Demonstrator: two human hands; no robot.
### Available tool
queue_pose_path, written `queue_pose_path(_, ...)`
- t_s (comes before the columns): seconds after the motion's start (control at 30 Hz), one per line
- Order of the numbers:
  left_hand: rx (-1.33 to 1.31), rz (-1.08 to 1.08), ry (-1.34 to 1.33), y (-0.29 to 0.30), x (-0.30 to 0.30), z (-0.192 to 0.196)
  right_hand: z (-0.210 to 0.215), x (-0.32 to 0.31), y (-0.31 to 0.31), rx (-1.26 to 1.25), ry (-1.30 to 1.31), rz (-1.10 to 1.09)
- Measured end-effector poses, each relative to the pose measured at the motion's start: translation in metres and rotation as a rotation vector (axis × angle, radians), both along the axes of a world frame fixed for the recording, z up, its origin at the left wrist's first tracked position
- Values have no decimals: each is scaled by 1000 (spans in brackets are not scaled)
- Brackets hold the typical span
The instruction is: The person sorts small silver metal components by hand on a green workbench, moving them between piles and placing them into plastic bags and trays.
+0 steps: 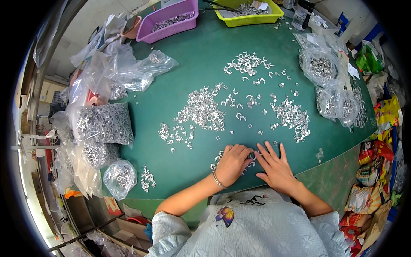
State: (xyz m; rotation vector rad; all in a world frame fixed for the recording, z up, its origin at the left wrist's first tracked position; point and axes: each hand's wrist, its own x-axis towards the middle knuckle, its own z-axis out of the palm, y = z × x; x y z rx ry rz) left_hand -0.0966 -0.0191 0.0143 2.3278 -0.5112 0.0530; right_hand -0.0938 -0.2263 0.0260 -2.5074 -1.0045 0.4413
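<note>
My left hand, with a bracelet at the wrist, is curled low over the table near its front edge. Its fingertips press together by a few small silver metal pieces; what they grip, if anything, is hidden. Beside it, my right hand lies palm down with fingers spread, its index side close to the left fingertips. Beyond the hands is a large heap of small silver pieces. To its right lies another heap of ring-like pieces, and farther back a pile of curved, claw-shaped pieces.
On the green table, filled clear bags crowd the left edge. More bags lie at the right. A purple tray and a yellow-green tray stand at the back. Colourful packages are piled beyond the right edge.
</note>
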Motion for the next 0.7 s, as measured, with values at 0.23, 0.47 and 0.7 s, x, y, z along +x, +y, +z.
queue_pose_path(0.23, 0, 48, -53, 8, 5, -6, 12, 54, 19, 114, -232, -83)
queue_pose_path(0.47, 278, 527, -156, 66, 32, 4, -14, 78, 62, 153, -269, -33)
queue_pose_path(0.7, 381, 20, -91, 44, 26, -1, 2, 51, 39, 67, -45, 159)
